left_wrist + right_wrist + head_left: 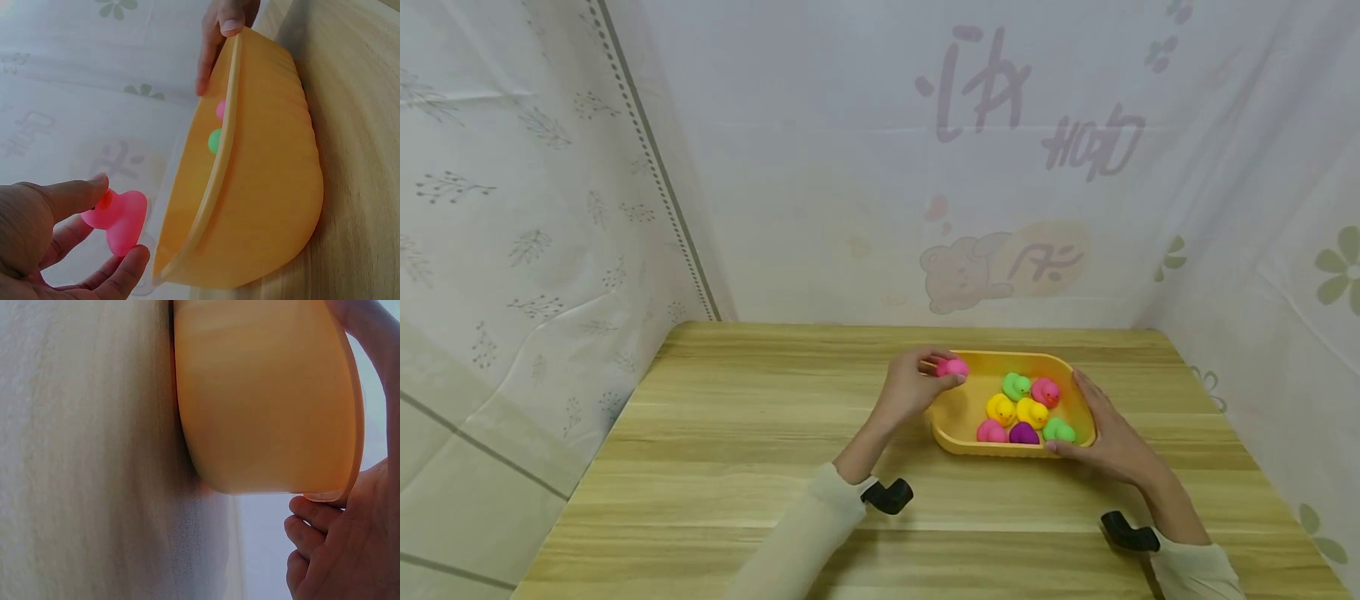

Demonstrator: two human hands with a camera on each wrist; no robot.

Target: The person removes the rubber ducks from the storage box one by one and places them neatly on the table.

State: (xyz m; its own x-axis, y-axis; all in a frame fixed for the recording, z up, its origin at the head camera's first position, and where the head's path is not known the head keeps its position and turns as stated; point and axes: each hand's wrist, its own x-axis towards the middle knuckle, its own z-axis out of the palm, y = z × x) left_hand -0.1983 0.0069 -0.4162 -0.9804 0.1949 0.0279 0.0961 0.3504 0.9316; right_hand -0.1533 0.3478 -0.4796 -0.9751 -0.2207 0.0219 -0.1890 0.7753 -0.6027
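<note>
One smooth, rounded pink duck (128, 215) is pinched by the left hand (912, 385).

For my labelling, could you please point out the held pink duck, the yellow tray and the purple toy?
Held pink duck (127, 222): left wrist view, on its body.
Yellow tray (269, 169): left wrist view, on its outer wall.
Purple toy (1024, 434): head view, on its body.
</note>
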